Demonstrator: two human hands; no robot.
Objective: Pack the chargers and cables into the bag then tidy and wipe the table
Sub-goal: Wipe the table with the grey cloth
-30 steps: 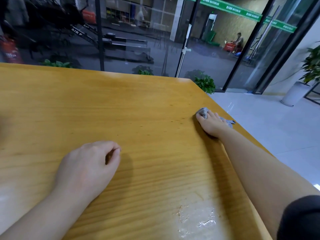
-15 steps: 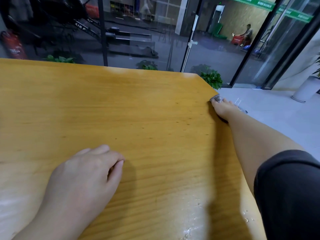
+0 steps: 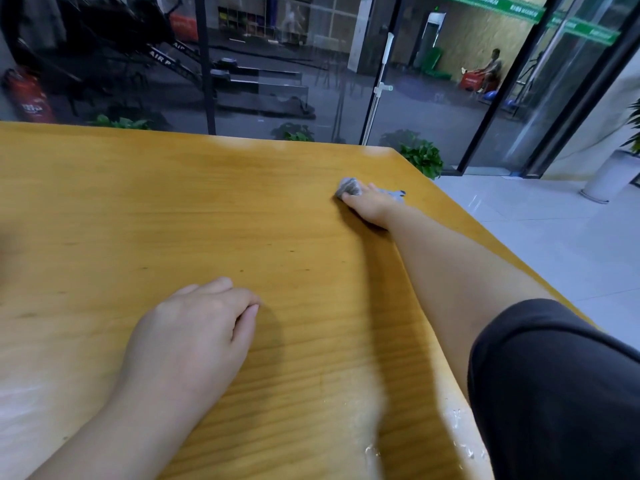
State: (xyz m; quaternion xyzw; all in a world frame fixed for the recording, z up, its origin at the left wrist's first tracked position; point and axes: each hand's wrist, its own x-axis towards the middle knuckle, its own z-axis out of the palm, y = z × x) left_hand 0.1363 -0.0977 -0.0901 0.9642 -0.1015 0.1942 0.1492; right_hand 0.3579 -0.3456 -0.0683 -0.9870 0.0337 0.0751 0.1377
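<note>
Broad yellow wooden table [image 3: 207, 209] with fine lengthwise grain, glossy, smeared with pale wet streaks at its near right edge. Crumpled grey cloth [image 3: 349, 187] near the table's far right corner, pressed flat under the right hand [image 3: 372, 204], fingers laid over it. Left hand [image 3: 194, 337] resting on the table's near middle, fingers loosely curled, holding nothing.
</note>
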